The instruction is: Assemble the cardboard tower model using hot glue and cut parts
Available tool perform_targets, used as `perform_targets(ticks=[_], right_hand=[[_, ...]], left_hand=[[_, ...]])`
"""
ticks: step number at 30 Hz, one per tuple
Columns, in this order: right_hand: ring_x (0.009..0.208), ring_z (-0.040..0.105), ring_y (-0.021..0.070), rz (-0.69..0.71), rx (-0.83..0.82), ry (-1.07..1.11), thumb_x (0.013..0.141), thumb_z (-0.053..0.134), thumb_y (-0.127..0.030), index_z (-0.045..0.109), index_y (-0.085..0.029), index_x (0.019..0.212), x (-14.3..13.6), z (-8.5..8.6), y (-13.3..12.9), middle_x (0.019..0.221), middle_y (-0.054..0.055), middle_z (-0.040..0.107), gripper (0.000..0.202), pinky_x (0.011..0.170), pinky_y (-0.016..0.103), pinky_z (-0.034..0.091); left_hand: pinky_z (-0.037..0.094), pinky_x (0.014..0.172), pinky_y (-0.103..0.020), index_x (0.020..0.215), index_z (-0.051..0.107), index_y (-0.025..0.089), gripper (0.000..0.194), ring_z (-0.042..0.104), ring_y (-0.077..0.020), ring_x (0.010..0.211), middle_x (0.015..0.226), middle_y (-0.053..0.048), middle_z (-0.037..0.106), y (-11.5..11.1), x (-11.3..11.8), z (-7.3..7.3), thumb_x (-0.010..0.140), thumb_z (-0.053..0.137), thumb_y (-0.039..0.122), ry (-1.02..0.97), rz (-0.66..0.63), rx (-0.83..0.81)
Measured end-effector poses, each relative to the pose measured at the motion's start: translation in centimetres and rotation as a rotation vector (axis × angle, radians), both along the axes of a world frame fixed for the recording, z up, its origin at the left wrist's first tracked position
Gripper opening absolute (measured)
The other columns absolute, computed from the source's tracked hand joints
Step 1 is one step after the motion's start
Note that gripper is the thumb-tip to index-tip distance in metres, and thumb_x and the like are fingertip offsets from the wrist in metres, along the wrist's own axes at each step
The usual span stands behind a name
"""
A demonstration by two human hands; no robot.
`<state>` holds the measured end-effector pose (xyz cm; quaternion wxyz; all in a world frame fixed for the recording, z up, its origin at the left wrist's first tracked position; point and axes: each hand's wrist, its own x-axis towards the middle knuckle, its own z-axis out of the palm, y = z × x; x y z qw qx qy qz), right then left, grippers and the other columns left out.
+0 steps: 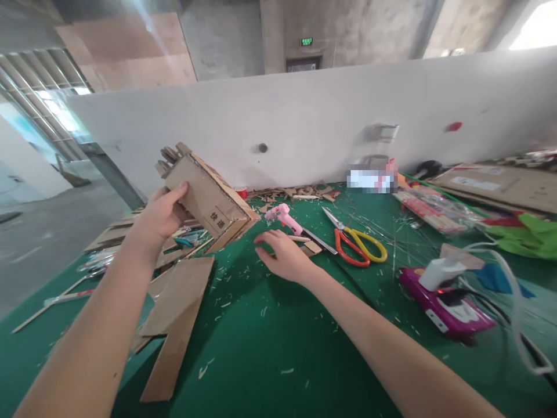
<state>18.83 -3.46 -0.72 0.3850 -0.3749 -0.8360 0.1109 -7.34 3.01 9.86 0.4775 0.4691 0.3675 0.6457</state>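
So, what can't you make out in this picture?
All in the head view:
- The far side of the cardboard box: turned away from the camera.
- Some fingers of the left hand: hidden by the hand itself and the box.
- The table right beneath the right hand: covered by that hand.
- The pixelated patch: blurred into blocks.
- The flat cardboard: cut off by the right edge.

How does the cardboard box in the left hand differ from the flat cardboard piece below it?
The cardboard box is tilted in the left hand; the flat piece lies on the green table.
The cardboard box is built up with sides; the flat piece is a cut sheet.
Both are brown cardboard.
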Motion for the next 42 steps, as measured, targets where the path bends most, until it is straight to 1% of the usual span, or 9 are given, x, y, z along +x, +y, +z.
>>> perform_targets(ticks=[3, 6, 11, 16, 23, 30, 33, 37, 42], right_hand=[[0.122, 0.048, 0.0260, 0.034, 0.025, -0.275, 0.094, 0.045, -0.040, 0.057, -0.016, 0.124, -0.1, -1.0, -0.4, 0.129, 0.013, 0.057, 0.040, 0.102, 0.042, 0.038], [0.131, 0.041, 0.0257, -0.048, -0.009, -0.415, 0.097, 0.037, -0.045, 0.054, -0.012, 0.130, -0.5, -2.0, -0.5, 0.138, 0.015, 0.051, 0.049, 0.107, 0.041, 0.033], [0.133, 0.040, 0.0273, -0.240, -0.035, -0.506, 0.098, 0.035, -0.040, 0.049, -0.002, 0.133, -0.9, -2.2, 0.1, 0.140, 0.021, 0.047, 0.054, 0.109, 0.039, 0.029], [0.127, 0.044, 0.0307, -0.403, -0.015, -0.548, 0.096, 0.038, -0.038, 0.055, 0.003, 0.123, -0.8, -2.0, 0.6, 0.127, 0.026, 0.056, 0.053, 0.106, 0.042, 0.031], [0.118, 0.050, 0.0230, -0.333, 0.067, -0.542, 0.096, 0.037, -0.027, 0.057, -0.008, 0.123, -0.8, -2.6, 0.9, 0.124, 0.015, 0.060, 0.038, 0.101, 0.033, 0.036], [0.113, 0.053, 0.0246, -0.341, 0.067, -0.550, 0.096, 0.036, -0.025, 0.060, -0.008, 0.118, -0.8, -2.8, 0.9, 0.119, 0.015, 0.062, 0.036, 0.100, 0.034, 0.037], [0.109, 0.054, 0.0260, -0.368, 0.053, -0.556, 0.096, 0.037, -0.024, 0.060, -0.008, 0.114, -1.0, -2.5, 0.7, 0.115, 0.016, 0.063, 0.034, 0.097, 0.035, 0.039], [0.105, 0.056, 0.0272, -0.433, 0.018, -0.557, 0.092, 0.035, -0.012, 0.059, -0.006, 0.113, -1.3, -2.1, 0.2, 0.112, 0.019, 0.062, 0.033, 0.092, 0.037, 0.041], [0.107, 0.055, 0.0243, -0.389, 0.010, -0.558, 0.088, 0.037, -0.006, 0.058, -0.010, 0.117, -1.5, -1.8, -0.3, 0.119, 0.014, 0.062, 0.036, 0.092, 0.032, 0.041]], left_hand=[[0.058, 0.079, -0.042, 0.100, 0.060, 0.013, 0.030, 0.066, -0.0175, 0.075, 0.083, -0.004, 0.070, 0.4, -0.6, -0.2, 0.075, 0.074, 0.021, 0.026, 0.000, -0.023], [0.056, 0.082, -0.048, 0.102, 0.058, 0.013, 0.032, 0.066, -0.0200, 0.079, 0.084, -0.004, 0.069, 0.8, -1.0, -0.4, 0.077, 0.073, 0.028, 0.055, 0.024, -0.067], [0.055, 0.083, -0.051, 0.103, 0.058, 0.016, 0.035, 0.064, -0.0233, 0.086, 0.087, -0.003, 0.069, 1.2, -1.4, -0.5, 0.076, 0.073, 0.032, 0.079, 0.046, -0.103], [0.057, 0.080, -0.050, 0.105, 0.056, 0.017, 0.046, 0.061, -0.0254, 0.097, 0.102, -0.005, 0.068, 0.9, -1.1, -0.6, 0.070, 0.079, 0.036, 0.176, 0.046, -0.023], [0.059, 0.070, -0.043, 0.119, 0.047, 0.027, 0.066, 0.057, -0.0288, 0.108, 0.122, -0.007, 0.059, 0.0, 1.0, -0.8, 0.065, 0.084, 0.025, 0.372, -0.001, 0.076], [0.050, 0.096, -0.050, 0.123, 0.042, 0.028, 0.067, 0.058, -0.0272, 0.113, 0.129, -0.009, 0.056, 0.4, 2.8, -2.3, 0.068, 0.080, 0.024, 0.463, -0.052, 0.247], [0.050, 0.097, -0.051, 0.129, 0.038, 0.028, 0.073, 0.057, -0.0288, 0.116, 0.134, -0.010, 0.052, 0.6, 3.2, -2.8, 0.069, 0.079, 0.026, 0.511, -0.037, 0.314], [0.049, 0.097, -0.052, 0.132, 0.037, 0.029, 0.073, 0.055, -0.0312, 0.119, 0.135, -0.012, 0.051, 0.4, 3.6, -3.1, 0.071, 0.076, 0.027, 0.648, -0.029, 0.366], [0.050, 0.096, -0.052, 0.136, 0.032, 0.030, 0.077, 0.054, -0.0318, 0.120, 0.137, -0.013, 0.049, 0.1, 3.4, -3.2, 0.073, 0.076, 0.030, 0.701, -0.009, 0.372]])
